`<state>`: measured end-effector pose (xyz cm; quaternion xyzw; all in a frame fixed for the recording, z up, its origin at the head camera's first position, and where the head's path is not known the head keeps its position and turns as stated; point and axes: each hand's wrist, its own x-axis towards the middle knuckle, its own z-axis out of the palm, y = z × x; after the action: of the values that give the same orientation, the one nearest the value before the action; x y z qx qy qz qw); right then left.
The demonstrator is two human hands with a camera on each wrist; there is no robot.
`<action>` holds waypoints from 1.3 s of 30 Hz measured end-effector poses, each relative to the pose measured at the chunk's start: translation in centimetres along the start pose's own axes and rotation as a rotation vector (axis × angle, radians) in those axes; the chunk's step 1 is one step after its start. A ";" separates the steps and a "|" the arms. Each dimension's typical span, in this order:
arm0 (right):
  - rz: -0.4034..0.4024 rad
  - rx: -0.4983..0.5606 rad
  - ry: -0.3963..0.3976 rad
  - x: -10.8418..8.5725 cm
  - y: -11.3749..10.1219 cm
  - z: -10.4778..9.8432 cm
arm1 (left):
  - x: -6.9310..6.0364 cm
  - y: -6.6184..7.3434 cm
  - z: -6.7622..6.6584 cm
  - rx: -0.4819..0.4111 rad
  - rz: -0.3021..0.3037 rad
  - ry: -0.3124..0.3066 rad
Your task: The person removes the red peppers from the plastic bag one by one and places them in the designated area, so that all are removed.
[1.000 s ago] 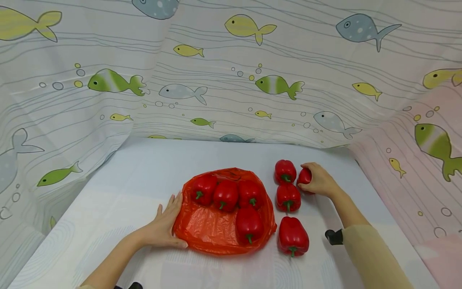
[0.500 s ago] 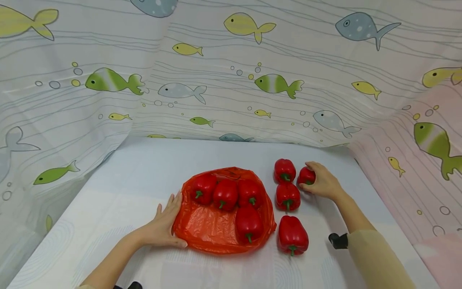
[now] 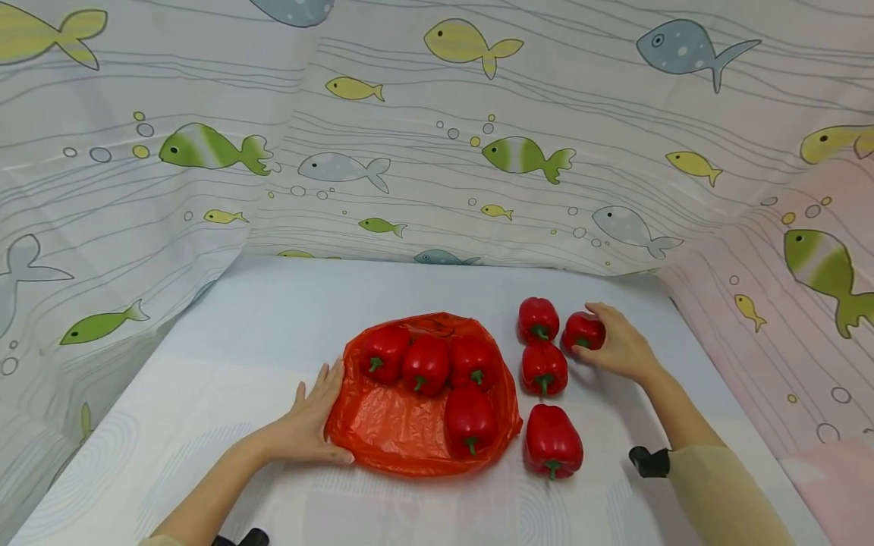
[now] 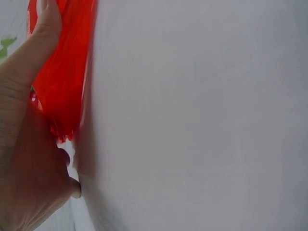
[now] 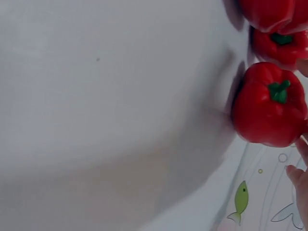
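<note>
An orange-red plastic bag [image 3: 389, 425] lies spread on the table with its rim rolled around several red peppers [image 3: 426, 366]. My left hand [image 3: 307, 425] rests against the bag's left side, fingers spread and thumb by its lower edge; the red plastic [image 4: 65, 72] also shows beside the left hand [image 4: 29, 159] in the left wrist view. At the right, my right hand [image 3: 617, 345] stands beside the rearmost right pepper [image 3: 584, 332], thumb and fingers apart around its right side. That pepper [image 5: 269, 106] sits stem outward in the right wrist view, with fingertips of the right hand [image 5: 301, 168] at its edge.
Two more red peppers stand in a column, one behind [image 3: 538, 320] and one in front [image 3: 544, 369], left of the right hand. Another pepper [image 3: 554, 442] lies nearer, right of the bag. A fish-patterned curtain [image 3: 410, 136] encloses the table's back and sides.
My right hand has drawn slightly to the right, uncovering more of the pepper, which stays about where it was. The left hand and the bag have not visibly moved.
</note>
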<state>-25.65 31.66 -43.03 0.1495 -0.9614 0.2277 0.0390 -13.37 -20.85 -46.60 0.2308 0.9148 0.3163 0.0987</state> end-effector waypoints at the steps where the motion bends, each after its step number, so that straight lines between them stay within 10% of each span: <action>1: -0.003 0.002 0.007 0.0 -0.1 -0.2 | 0.0 0.0 0.0 0.002 0.000 0.000; 14: -0.069 0.069 0.166 -0.1 -3.9 -1.7 | 0.0 0.1 -0.2 -0.001 -0.011 -0.003; 22: -0.277 0.170 0.242 -0.7 -9.2 -2.0 | -0.1 0.0 0.0 -0.003 -0.011 -0.004; 39: -0.424 0.225 0.080 -3.1 -18.2 -1.6 | -0.1 -0.2 0.2 -0.005 0.019 -0.004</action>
<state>-17.08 17.70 -34.32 0.3422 -0.8748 0.3259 0.1071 -13.27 -20.96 -46.88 0.2398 0.9116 0.3192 0.0983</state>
